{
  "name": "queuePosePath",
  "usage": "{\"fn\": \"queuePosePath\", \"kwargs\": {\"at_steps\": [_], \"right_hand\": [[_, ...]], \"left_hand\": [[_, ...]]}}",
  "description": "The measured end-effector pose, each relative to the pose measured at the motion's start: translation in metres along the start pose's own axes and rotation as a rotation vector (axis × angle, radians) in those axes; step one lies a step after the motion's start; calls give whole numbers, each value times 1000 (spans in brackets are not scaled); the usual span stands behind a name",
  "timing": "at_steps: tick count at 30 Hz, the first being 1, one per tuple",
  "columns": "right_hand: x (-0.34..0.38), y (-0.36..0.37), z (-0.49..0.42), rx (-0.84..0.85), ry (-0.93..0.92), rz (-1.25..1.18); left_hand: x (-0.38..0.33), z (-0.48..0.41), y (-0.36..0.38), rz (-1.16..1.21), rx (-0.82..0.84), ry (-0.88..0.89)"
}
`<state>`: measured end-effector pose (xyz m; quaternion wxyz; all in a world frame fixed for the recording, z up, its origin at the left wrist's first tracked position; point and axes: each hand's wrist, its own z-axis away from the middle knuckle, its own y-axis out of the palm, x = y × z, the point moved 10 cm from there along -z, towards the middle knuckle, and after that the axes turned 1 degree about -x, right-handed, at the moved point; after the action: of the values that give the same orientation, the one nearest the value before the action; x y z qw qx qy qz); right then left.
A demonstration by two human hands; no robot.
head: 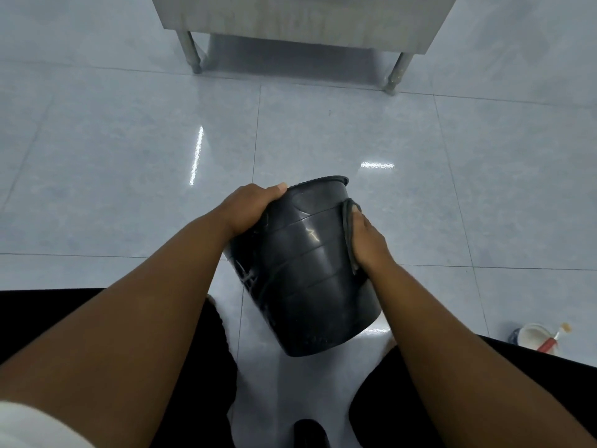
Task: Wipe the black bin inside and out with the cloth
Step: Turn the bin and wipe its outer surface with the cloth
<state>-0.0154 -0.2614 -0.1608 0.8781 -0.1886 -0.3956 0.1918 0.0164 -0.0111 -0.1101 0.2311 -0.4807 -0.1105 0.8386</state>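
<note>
The black bin [303,270] was held tilted at lower centre, above the floor [129,173]. Left hand [248,208] fingers clamped its rim; right hand [368,240] pressed the cloth [347,215] flat against the wall. Recommended: firm, overlapping strokes while rotating.

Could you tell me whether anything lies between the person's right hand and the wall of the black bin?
Yes, the cloth: the right hand presses the dark cloth flat against the right outer wall of the black bin. The left hand grips the bin's upper left side bare, with nothing visible in between.
</note>
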Motion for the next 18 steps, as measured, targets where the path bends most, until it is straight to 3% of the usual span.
{"fn": "queuePosePath", "kwargs": {"at_steps": [2, 6, 10, 12, 15, 18], "right_hand": [[29, 4, 16, -159, -142, 156], [89, 74, 88, -345, -707, 718], [71, 148, 139, -121, -1290, 1169], [57, 149, 145, 46, -1499, 1206], [66, 116, 139, 16, -1500, 1035], [71, 62, 102, -160, -1233, 732]], "left_hand": [[3, 1, -1, 8, 5, -9], [-1, 1, 1, 13, 40, -10], [3, 0, 3, 42, 91, -33], [2, 0, 3, 55, 80, -39], [-6, -2, 5, 7, 55, -14], [-9, -1, 6, 11, 71, -17]]}}
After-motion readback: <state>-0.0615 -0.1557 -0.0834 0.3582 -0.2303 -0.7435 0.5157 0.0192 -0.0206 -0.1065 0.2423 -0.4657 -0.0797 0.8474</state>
